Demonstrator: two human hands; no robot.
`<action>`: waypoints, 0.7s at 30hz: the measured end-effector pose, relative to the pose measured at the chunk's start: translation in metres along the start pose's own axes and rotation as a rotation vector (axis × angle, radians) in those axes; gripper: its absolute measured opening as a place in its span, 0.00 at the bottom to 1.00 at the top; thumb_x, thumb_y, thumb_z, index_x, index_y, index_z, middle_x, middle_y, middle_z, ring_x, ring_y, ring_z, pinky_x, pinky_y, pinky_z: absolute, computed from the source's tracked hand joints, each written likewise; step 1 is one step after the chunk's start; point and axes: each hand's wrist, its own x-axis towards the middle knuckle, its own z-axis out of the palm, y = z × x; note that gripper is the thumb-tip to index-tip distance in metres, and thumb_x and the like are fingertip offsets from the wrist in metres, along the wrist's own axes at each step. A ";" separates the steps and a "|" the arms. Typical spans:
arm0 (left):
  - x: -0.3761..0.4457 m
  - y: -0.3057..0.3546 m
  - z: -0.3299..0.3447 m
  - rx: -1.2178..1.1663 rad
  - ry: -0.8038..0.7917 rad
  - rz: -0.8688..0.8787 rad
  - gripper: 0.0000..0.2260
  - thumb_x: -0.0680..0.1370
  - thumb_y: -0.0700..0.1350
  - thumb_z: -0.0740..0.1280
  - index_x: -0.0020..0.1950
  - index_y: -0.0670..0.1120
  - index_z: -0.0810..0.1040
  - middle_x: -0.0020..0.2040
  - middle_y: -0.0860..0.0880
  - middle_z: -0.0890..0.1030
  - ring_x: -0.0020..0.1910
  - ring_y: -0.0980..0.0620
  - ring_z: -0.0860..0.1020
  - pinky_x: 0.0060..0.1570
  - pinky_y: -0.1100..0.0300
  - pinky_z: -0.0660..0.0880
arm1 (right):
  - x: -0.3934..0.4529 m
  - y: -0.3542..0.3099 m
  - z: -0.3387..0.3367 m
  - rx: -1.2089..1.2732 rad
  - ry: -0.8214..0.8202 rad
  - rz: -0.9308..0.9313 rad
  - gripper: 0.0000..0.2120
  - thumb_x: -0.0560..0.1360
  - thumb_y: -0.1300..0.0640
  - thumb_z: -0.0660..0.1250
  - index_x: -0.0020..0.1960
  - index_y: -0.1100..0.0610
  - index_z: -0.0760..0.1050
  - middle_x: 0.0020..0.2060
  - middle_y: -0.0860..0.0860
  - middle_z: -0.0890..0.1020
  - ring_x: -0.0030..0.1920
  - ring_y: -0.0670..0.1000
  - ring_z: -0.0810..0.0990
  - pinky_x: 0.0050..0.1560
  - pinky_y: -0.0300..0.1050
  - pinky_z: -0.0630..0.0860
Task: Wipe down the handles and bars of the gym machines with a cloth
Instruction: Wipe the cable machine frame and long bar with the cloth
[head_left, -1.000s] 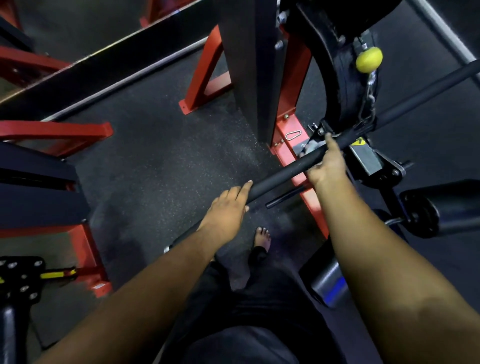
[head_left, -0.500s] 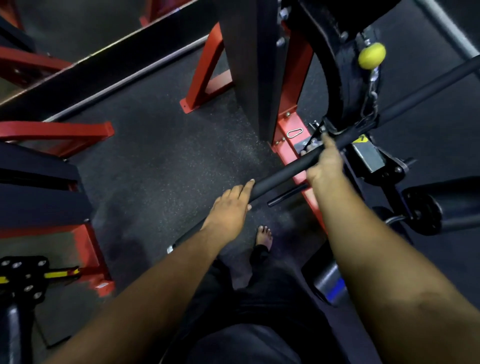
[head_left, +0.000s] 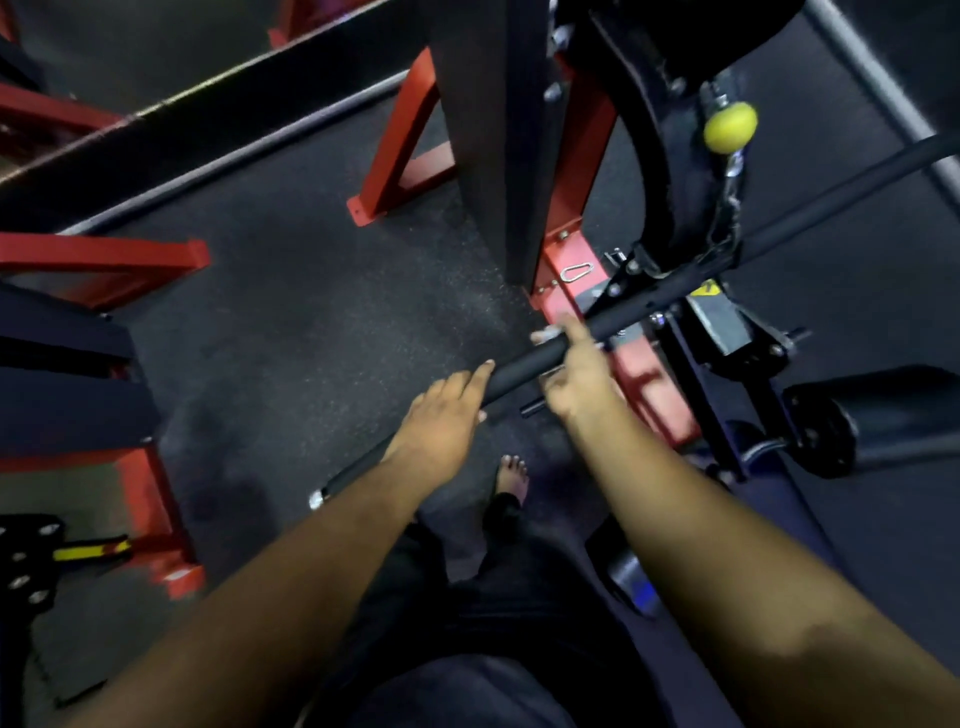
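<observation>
The long black rubber-sleeved pull bar (head_left: 524, 366) runs diagonally, from its chrome tip low on the left up to the right, past the red machine frame (head_left: 571, 260). The left hand (head_left: 441, 415) rests on it, fingers straight. The right hand (head_left: 576, 374), blurred, wraps it further up, nearer the attachment. No cloth discernible.

Both hands on the bar (head_left: 524, 367), left hand (head_left: 447, 415) nearer its end, right hand (head_left: 576, 379) just beside.
</observation>
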 end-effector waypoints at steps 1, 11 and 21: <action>-0.001 -0.003 -0.001 0.007 -0.003 -0.001 0.30 0.86 0.48 0.58 0.85 0.49 0.47 0.72 0.46 0.68 0.67 0.44 0.70 0.67 0.47 0.70 | -0.006 0.008 0.000 -0.015 -0.047 0.015 0.07 0.78 0.59 0.70 0.41 0.55 0.76 0.29 0.52 0.82 0.29 0.48 0.80 0.33 0.39 0.77; -0.002 -0.004 -0.002 -0.007 -0.020 0.002 0.29 0.86 0.48 0.58 0.84 0.49 0.47 0.71 0.46 0.68 0.67 0.44 0.70 0.66 0.47 0.71 | 0.008 0.002 0.002 0.067 0.048 -0.018 0.14 0.79 0.54 0.71 0.37 0.54 0.74 0.27 0.51 0.79 0.30 0.49 0.77 0.37 0.42 0.76; 0.001 -0.008 -0.006 0.006 -0.016 0.004 0.30 0.86 0.47 0.57 0.84 0.49 0.46 0.72 0.46 0.68 0.68 0.45 0.69 0.68 0.46 0.70 | 0.003 -0.015 0.008 0.132 0.080 -0.061 0.14 0.80 0.52 0.70 0.38 0.54 0.74 0.27 0.51 0.80 0.29 0.49 0.78 0.41 0.41 0.77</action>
